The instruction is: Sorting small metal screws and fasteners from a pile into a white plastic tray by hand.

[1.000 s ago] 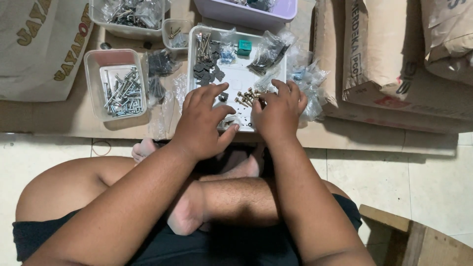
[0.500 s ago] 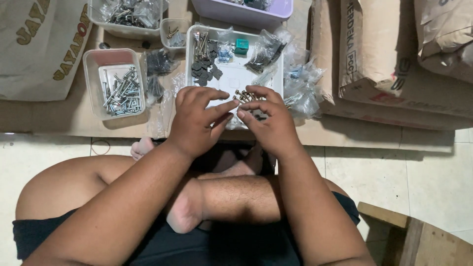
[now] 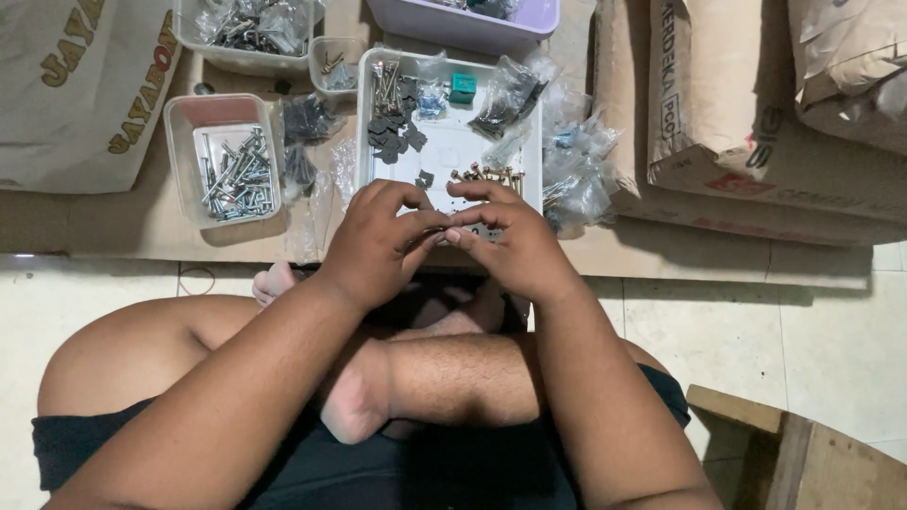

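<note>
Screw tub left of parts tray

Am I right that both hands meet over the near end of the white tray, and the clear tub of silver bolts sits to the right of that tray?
Not quite. In the head view the clear tub of silver bolts sits to the left of the white tray, not the right. The rest holds: the left hand and right hand meet, fingers together, over the tray's near end.
</note>
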